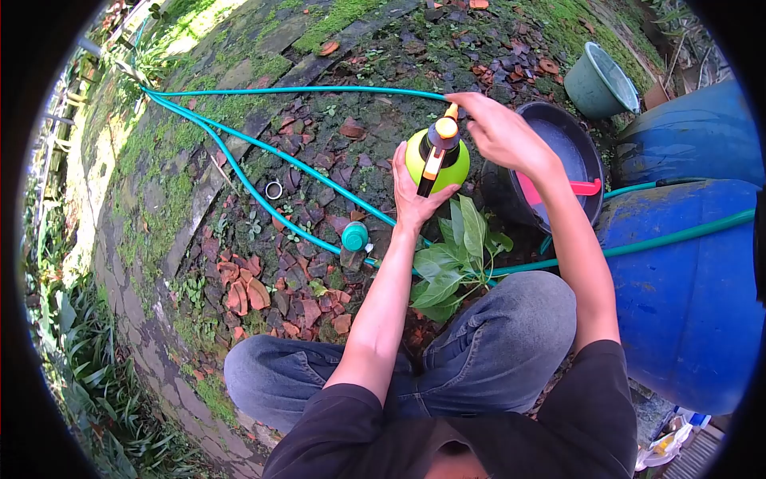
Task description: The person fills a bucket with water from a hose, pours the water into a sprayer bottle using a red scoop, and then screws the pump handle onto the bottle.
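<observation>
A lime-green pump sprayer point(456, 171) with a black and orange head stands upright in front of me. My left hand point(413, 198) is wrapped round the near left side of its body, thumb stretched across the front. My right hand point(504, 134) reaches over from the right, its fingertips closed on the orange nozzle at the far side of the head. Part of those fingers is hidden from me. Just below the sprayer lies a bunch of green leaves point(447, 267). Left of my left forearm sits a small teal-capped container point(355, 236).
Green hoses point(287, 156) cross the mossy ground, strewn with broken terracotta pieces point(247, 287). At right are a black bucket point(588, 152) of water with a red-handled item point(585, 188), a grey-green bucket point(594, 82) and blue barrels point(678, 279). A small ring point(274, 190) lies at left.
</observation>
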The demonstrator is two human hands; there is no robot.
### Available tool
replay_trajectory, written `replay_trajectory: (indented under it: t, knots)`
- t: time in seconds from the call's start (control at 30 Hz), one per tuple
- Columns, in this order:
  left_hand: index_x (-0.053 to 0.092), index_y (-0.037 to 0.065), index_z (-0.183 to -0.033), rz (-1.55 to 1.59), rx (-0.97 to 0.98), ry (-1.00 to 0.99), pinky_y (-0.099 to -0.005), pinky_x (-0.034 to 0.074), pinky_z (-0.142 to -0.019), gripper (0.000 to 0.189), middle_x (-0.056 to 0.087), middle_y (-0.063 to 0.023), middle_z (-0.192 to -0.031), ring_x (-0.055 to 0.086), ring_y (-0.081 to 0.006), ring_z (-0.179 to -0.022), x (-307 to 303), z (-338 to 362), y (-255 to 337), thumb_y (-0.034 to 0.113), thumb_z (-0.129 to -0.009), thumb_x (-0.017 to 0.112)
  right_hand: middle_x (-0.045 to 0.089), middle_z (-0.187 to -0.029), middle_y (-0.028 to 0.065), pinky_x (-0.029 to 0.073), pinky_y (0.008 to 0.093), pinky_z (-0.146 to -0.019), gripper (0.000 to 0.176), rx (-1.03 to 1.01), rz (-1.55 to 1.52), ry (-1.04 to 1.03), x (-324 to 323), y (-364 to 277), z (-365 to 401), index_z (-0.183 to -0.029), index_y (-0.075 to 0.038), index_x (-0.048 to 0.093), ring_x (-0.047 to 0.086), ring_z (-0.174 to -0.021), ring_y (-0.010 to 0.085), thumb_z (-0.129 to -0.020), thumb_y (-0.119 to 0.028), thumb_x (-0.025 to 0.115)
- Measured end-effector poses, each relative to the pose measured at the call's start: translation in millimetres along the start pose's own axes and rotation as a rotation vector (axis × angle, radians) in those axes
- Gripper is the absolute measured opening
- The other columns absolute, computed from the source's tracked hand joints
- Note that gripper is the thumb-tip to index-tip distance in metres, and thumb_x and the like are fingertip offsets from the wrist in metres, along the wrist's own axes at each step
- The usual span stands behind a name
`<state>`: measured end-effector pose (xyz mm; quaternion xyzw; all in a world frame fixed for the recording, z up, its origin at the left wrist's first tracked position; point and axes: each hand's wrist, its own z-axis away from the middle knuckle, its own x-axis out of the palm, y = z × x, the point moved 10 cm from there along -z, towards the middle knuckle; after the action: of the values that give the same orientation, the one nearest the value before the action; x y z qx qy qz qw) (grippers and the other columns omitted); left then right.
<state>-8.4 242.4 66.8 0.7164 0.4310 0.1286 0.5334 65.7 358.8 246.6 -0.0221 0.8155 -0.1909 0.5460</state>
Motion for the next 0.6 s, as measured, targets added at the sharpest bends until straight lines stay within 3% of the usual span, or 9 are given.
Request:
replay_trajectory:
  t: [0.1,0.13,0.23,0.27,0.37,0.5,0.53,0.6]
  knots:
    - [0.027,0.003,-0.151,0.041,-0.029,-0.01,-0.0479,0.038,-0.114,0.124,0.04,-0.0223,-0.147,0.044,-0.0404,-0.135,3,0,1,0.034,-0.054,0.098,0.069,-0.108,0.0211,0.05,0.0456,-0.1,0.034,0.042,-0.024,-0.098,21,-2,-4,-0.125,0.004,0.057,0.062,-0.116,0.0386,-0.094,-0.009,0.055]
    - [0.027,0.003,-0.151,0.067,-0.041,-0.015,-0.0475,0.038,-0.114,0.125,0.04,-0.0219,-0.147,0.044,-0.0398,-0.136,5,0,1,0.034,-0.053,0.098,0.069,-0.109,0.0204,0.049,0.0448,-0.1,0.035,0.222,0.002,-0.177,25,10,4,-0.123,0.003,0.059,0.06,-0.118,0.0381,-0.091,-0.011,0.063]
    - [0.028,0.003,-0.151,0.076,-0.053,-0.036,-0.0452,0.039,-0.115,0.126,0.039,-0.0207,-0.148,0.044,-0.0382,-0.137,11,5,1,0.036,-0.052,0.098,0.069,-0.111,0.02,0.05,0.0444,-0.096,0.042,0.23,0.32,-0.302,9,-12,7,-0.12,0.002,0.061,0.063,-0.113,0.0381,-0.085,-0.017,0.074]
    - [0.028,0.003,-0.151,0.045,-0.027,-0.032,-0.0451,0.039,-0.115,0.125,0.039,-0.0207,-0.148,0.044,-0.0379,-0.137,12,5,4,0.036,-0.052,0.098,0.07,-0.106,0.0181,0.052,0.046,-0.087,0.051,0.16,0.299,-0.272,12,-1,7,-0.117,0.0,0.064,0.066,-0.101,0.0375,-0.077,-0.025,0.083]
    - [0.028,0.004,-0.151,0.018,-0.019,-0.031,-0.0454,0.039,-0.115,0.124,0.039,-0.0209,-0.148,0.043,-0.0377,-0.137,13,6,9,0.035,-0.053,0.098,0.07,-0.1,0.0163,0.051,0.0484,-0.082,0.052,0.06,-0.122,-0.333,23,10,15,-0.114,-0.003,0.066,0.066,-0.097,0.0371,-0.074,-0.03,0.085]
    - [0.028,0.002,-0.15,0.006,-0.051,-0.079,-0.0476,0.037,-0.116,0.122,0.04,-0.0228,-0.147,0.041,-0.0404,-0.137,17,4,12,0.034,-0.054,0.097,0.069,-0.092,0.017,0.052,0.0484,-0.077,0.056,0.135,0.09,-0.219,29,15,26,-0.111,-0.004,0.058,0.068,-0.089,0.0383,-0.082,-0.047,0.078]
    - [0.028,0.001,-0.149,-0.001,-0.055,-0.099,-0.0483,0.036,-0.116,0.121,0.04,-0.0234,-0.147,0.041,-0.0412,-0.137,19,3,15,0.033,-0.055,0.097,0.069,-0.091,0.0241,0.053,0.0538,-0.077,0.064,0.198,0.144,-0.156,37,21,32,-0.11,-0.004,0.053,0.069,-0.088,0.0422,-0.085,-0.06,0.071]
    - [0.028,0.0,-0.149,-0.019,-0.031,-0.009,-0.049,0.036,-0.116,0.12,0.04,-0.0245,-0.147,0.041,-0.0425,-0.137,16,1,15,0.034,-0.055,0.096,0.068,-0.083,0.0262,0.055,0.0536,-0.07,0.065,0.392,0.193,-0.067,38,19,37,-0.107,-0.001,0.053,0.069,-0.079,0.0442,-0.085,-0.059,0.072]
